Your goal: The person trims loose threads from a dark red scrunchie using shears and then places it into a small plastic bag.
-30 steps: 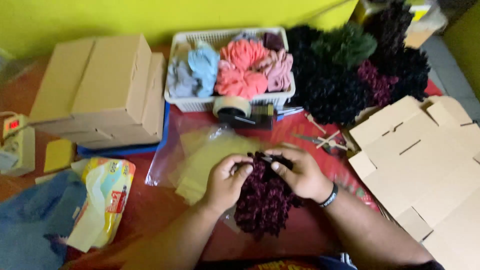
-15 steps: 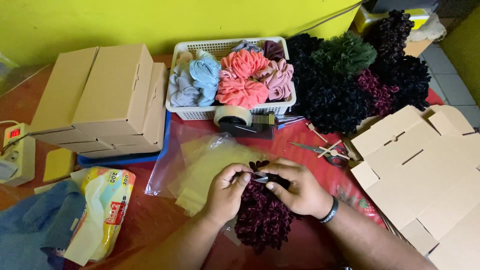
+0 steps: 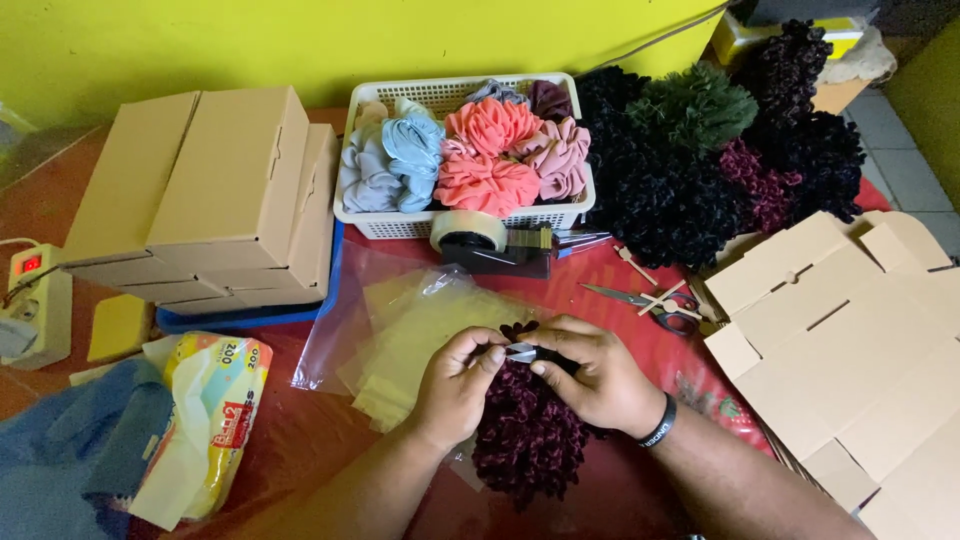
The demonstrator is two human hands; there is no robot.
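Note:
A dark maroon ruffled fabric piece (image 3: 527, 440) lies on the red table in front of me. My left hand (image 3: 455, 388) and my right hand (image 3: 593, 375) meet over its top edge. Both pinch a small pale tag or clip (image 3: 521, 352) at the fabric's top, fingertips almost touching. A dark band sits on my right wrist. Clear and yellowish plastic bags (image 3: 405, 330) lie just left of my hands.
A white basket (image 3: 400, 225) of coloured fabric pieces stands behind, with a tape dispenser (image 3: 490, 245) in front. Closed cardboard boxes (image 3: 215, 195) at left, flat box blanks (image 3: 850, 340) at right, scissors (image 3: 640, 300), a dark fabric pile (image 3: 720, 150), a power strip (image 3: 30, 290).
The view has shifted slightly. My fingers have drawn closer together at the top of the maroon piece, now pinching the small pale tag between both hands.

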